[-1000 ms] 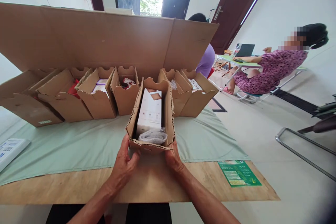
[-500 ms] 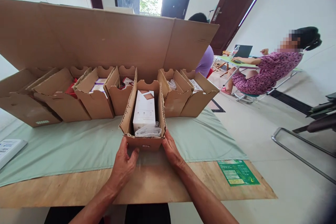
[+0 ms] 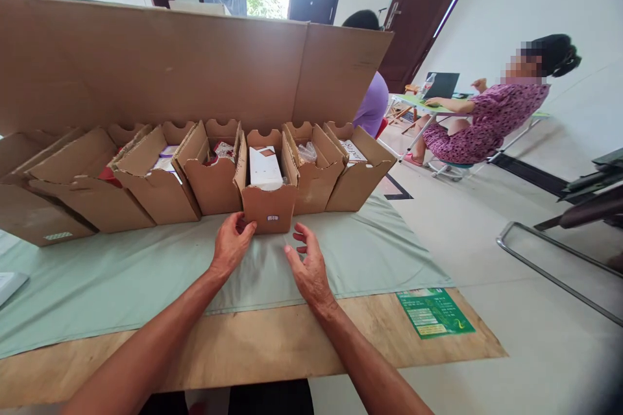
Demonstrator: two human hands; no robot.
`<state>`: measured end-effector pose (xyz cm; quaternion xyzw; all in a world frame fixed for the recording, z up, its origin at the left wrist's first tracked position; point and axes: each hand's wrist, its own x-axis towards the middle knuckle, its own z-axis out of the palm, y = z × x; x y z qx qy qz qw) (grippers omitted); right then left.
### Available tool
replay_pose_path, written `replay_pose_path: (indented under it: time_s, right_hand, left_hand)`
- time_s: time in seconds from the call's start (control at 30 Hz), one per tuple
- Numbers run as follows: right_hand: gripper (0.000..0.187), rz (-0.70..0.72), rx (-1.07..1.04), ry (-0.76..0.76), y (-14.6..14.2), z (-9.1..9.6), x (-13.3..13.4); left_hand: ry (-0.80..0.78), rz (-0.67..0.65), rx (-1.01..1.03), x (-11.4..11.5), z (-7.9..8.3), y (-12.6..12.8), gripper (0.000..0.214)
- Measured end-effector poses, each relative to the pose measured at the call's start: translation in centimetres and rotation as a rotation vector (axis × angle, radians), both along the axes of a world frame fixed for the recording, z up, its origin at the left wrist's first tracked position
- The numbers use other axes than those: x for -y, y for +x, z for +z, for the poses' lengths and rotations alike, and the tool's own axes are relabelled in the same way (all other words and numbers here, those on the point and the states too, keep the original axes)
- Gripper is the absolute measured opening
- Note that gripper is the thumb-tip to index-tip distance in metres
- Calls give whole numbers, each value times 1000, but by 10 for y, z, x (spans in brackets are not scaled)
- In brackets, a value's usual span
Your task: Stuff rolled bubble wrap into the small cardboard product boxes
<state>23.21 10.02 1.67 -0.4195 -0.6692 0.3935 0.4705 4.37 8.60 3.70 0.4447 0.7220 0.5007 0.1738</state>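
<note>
The open-topped cardboard box [image 3: 268,207] stands on the green cloth [image 3: 121,272] toward the far edge of the tabletop [image 3: 253,350], in a row between neighbouring boxes [image 3: 160,191] and touching them on both sides. A white carton [image 3: 264,167] lies inside it. The left hand [image 3: 232,243] has loosely curled fingers, with the fingertips against the box's front wall, gripping nothing. The right hand [image 3: 307,266] is spread and empty, just beside the box, not touching. A cardboard sheet [image 3: 160,65] stands behind the row. A green card [image 3: 435,312] lies at the tabletop's right edge.
</note>
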Motion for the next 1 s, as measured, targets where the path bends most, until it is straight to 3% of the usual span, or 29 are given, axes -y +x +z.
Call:
replay_pose_path:
  time_s: [0.23, 0.37, 0.47, 0.6, 0.7, 0.8, 0.9, 1.0]
  right_hand:
    - [52, 78, 98, 81, -4, -4, 6]
    - [48, 82, 164, 104, -1, -3, 5]
    - [38, 83, 233, 132, 0, -4, 1]
    - [28, 108, 276, 153, 2, -9, -2]
    - [23, 158, 275, 155, 0, -5, -3]
    - [23, 237, 273, 146, -12, 23, -7]
    - [30, 288, 270, 184, -46, 78, -19]
    - [50, 257, 384, 288, -100, 133, -41]
  left_hand:
    - [-58, 84, -81, -50, -1, -9, 40]
    - [-72, 23, -95, -50, -11, -10, 45]
    - [-55, -134, -128, -16, -18, -2, 47]
    - [-46, -467, -236, 61, -20, 7, 45]
    - [-88, -735, -456, 110, -18, 5, 56]
    - [-102, -803, -477, 131, -19, -2, 57]
    - [-34, -734, -350, 131, -26, -5, 46]
    - [104, -585, -195, 126, -31, -5, 34]
